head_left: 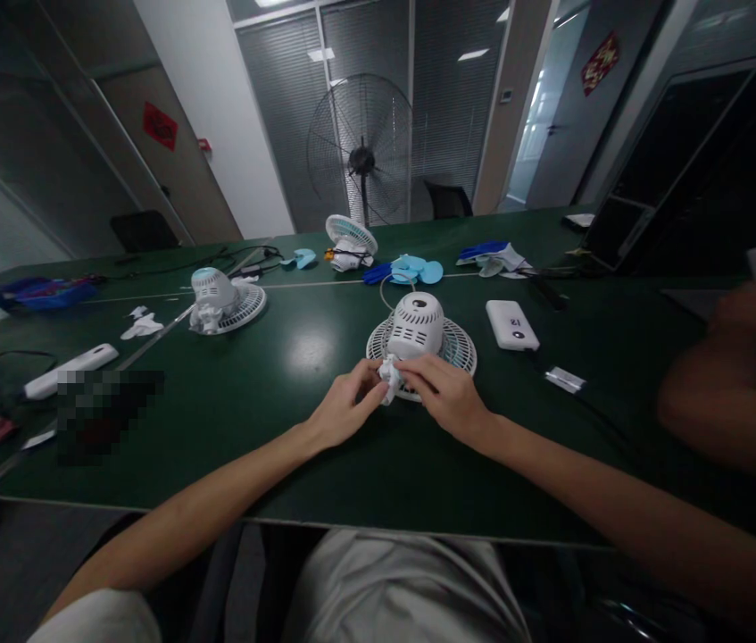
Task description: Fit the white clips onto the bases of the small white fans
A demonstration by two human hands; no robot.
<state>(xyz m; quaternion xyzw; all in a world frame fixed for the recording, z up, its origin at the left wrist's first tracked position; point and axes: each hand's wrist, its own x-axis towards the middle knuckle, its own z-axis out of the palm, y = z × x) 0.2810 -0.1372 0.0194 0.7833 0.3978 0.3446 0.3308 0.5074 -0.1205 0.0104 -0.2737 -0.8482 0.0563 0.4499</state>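
A small white desk fan (pixel 416 327) rests grille-down on the green table, its vented motor housing upward. At the housing's near side is a white plastic neck piece (pixel 389 377). My left hand (pixel 345 406) pinches this piece from the left, thumb and fingers closed on it. From the right, the fingertips of my right hand (pixel 450 395) are also closed on it, over the grille's near rim. My fingers cover part of the piece, so how it joins the housing cannot be made out.
A second white fan (pixel 213 290) lies grille-down at left; another fan (pixel 351 243) stands behind. Light-blue fan blades (pixel 418 268) lie beyond my fan. A white power bank (pixel 511 324) sits at right. Another person's arm (pixel 718 384) reaches in at far right, holding something white.
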